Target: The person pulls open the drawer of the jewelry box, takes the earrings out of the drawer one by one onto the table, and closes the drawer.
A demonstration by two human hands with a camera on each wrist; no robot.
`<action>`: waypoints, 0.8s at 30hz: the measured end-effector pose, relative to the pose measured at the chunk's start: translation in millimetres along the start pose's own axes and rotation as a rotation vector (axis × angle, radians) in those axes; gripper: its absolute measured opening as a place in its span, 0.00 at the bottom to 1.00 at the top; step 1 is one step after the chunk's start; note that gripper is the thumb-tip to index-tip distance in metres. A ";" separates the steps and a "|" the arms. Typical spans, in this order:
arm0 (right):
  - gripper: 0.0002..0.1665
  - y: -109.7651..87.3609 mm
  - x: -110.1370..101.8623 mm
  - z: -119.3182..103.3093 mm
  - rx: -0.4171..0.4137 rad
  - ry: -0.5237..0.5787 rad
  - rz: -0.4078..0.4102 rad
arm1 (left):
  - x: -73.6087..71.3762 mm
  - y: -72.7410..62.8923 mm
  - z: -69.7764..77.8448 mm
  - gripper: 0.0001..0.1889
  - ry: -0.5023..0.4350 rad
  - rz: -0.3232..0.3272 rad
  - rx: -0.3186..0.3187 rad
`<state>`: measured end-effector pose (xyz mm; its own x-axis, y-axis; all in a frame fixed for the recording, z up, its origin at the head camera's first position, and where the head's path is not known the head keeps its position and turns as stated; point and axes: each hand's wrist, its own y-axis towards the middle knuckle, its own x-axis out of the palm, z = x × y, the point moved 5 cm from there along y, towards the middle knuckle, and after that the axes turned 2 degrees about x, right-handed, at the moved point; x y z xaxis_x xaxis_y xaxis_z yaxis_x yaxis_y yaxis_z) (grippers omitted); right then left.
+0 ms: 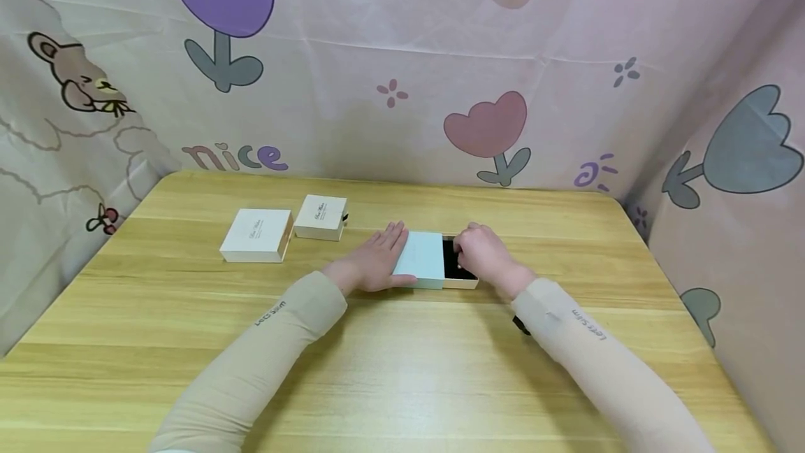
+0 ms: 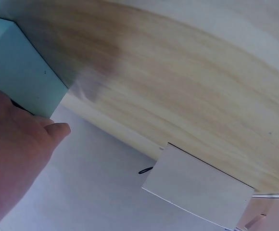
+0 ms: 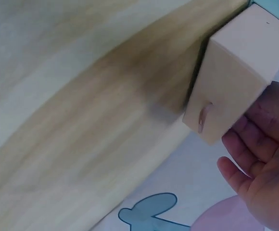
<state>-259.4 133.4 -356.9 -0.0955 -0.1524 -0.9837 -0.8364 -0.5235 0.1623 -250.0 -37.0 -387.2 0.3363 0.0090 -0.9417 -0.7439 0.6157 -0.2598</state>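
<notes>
A light blue box sleeve (image 1: 420, 257) lies at mid-table, with its drawer (image 1: 461, 284) slid partly out to the right. Black lining (image 1: 451, 264) shows inside the drawer. My left hand (image 1: 380, 257) rests on the sleeve's left part, fingers extended and thumb along the near side. Over the drawer's right end is my right hand (image 1: 481, 254), its fingers bent down toward the lining. The right wrist view shows the drawer's pale end with a small ribbon pull (image 3: 205, 117); several fingers curl loosely beside it. The right thumb and index fingertips are hidden.
Two white lidded boxes stand on the left of the table: a larger one (image 1: 256, 235) and a smaller one (image 1: 322, 217) with a black pull tab. A printed cloth (image 1: 339, 117) hangs behind the wooden table (image 1: 402, 383) and at its sides.
</notes>
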 end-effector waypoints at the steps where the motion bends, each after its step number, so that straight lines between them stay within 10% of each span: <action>1: 0.08 -0.3 -2.1 1.5 0.015 0.027 0.006 | 0.1 0.2 0.1 0.50 -0.002 -0.002 0.000; 8: 0.12 -1.1 -27.5 21.5 0.119 0.131 0.104 | 2.8 3.5 -1.9 0.50 0.013 -0.004 -0.003; 15: 0.11 -7.3 -30.2 71.7 0.330 0.188 0.002 | 3.5 3.0 -4.2 0.51 0.019 -0.009 -0.016; 24: 0.09 -14.4 -7.5 105.9 0.410 0.200 -0.098 | 2.7 1.6 -2.6 0.50 0.029 -0.015 -0.015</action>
<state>-303.9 230.9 -360.1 0.0668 -0.2988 -0.9520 -0.9845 -0.1749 -0.0142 -251.8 -38.1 -390.7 0.3307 -0.0230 -0.9434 -0.7474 0.6040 -0.2767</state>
